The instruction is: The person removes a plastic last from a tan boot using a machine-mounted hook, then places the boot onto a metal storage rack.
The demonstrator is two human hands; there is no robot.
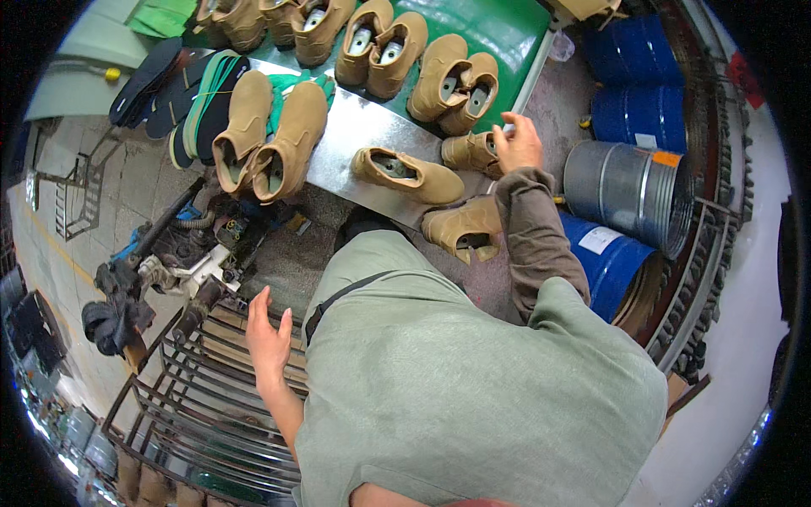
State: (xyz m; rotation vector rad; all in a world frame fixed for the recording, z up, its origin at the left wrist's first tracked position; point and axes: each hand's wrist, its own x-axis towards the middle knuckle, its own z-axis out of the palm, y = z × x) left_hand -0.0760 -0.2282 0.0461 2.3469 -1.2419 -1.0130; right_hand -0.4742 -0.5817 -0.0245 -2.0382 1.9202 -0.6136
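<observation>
My right hand (518,145) is above the edge of the metal tabletop, beside a tan ankle boot (469,154). Its thumb and forefinger are apart and nothing shows between them; whether it touches the boot I cannot tell. Closer to me, one tan boot (407,175) lies on the metal sheet (359,127), and another boot (463,226) sits at the sheet's near corner, partly behind my right sleeve. My left hand (270,338) hangs open and bare over a metal rack, fingers stretched. A pair of tan boots (291,139) stands on the left, by a green glove (281,93).
Several pairs of tan boots (384,51) line the green belt (498,25) ahead. Stacked dark soles (207,106) lie at the left end. Blue drums (638,114) and a grey drum (625,190) stand right. The barred metal rack (211,380) is at my left, below a machine (194,253).
</observation>
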